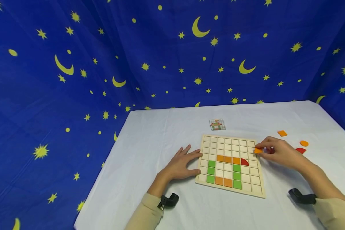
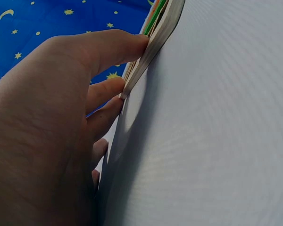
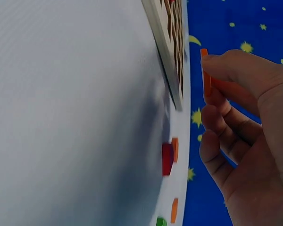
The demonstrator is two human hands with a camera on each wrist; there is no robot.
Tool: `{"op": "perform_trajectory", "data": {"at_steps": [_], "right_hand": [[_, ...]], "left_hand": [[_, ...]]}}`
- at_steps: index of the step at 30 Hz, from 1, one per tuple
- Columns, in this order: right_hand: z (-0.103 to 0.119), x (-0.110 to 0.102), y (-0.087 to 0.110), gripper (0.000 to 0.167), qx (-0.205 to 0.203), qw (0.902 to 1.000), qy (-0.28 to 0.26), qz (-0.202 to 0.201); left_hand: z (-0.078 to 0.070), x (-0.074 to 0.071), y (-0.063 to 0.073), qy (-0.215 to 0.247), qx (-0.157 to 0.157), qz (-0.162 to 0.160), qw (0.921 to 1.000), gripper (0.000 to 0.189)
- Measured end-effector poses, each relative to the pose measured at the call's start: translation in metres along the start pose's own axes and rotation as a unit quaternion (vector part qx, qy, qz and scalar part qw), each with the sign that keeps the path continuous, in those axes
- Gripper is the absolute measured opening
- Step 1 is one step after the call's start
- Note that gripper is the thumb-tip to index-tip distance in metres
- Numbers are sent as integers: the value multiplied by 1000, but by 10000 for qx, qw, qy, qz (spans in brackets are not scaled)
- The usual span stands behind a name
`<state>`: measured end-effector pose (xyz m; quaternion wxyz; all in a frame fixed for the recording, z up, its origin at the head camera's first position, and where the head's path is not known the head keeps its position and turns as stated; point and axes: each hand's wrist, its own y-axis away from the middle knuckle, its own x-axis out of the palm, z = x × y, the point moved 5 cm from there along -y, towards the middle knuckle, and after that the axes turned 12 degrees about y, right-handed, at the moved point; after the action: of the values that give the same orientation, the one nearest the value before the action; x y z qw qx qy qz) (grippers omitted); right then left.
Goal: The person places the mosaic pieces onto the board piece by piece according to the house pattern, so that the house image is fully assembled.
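A wooden grid board [image 1: 230, 190] lies on the white-covered table, holding green tiles [image 1: 237, 176], orange tiles [image 1: 227, 159] and one red quarter-circle tile [image 1: 245, 162]. My left hand [image 1: 179, 164] rests at the board's left side, fingers spread, with thumb and fingertips touching the edge; the left wrist view shows the thumb [image 2: 127, 43] against the rim. Over the board's right edge, my right hand [image 1: 283, 153] pinches an orange tile [image 1: 257, 150] between thumb and fingers. In the right wrist view this orange tile [image 3: 206, 75] is seen edge-on, raised off the board.
Behind the board lies a small pattern card [image 1: 217, 124]. To the right are an orange square tile [image 1: 282, 133], an orange round tile [image 1: 303, 143] and a red tile [image 1: 301, 150]. A green tile [image 3: 161, 221] shows low in the right wrist view. A blue starry curtain [image 1: 172, 64] hangs behind.
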<state>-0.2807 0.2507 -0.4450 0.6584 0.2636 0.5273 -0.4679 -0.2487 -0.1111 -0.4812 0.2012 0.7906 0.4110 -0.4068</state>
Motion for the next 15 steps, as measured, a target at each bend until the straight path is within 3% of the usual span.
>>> {"op": "perform_trajectory", "data": {"at_steps": [15], "right_hand": [[27,9,-18,29,-214,9990,-310,228]], "left_hand": [[0,0,1,-32,18,8,10000,69]]}}
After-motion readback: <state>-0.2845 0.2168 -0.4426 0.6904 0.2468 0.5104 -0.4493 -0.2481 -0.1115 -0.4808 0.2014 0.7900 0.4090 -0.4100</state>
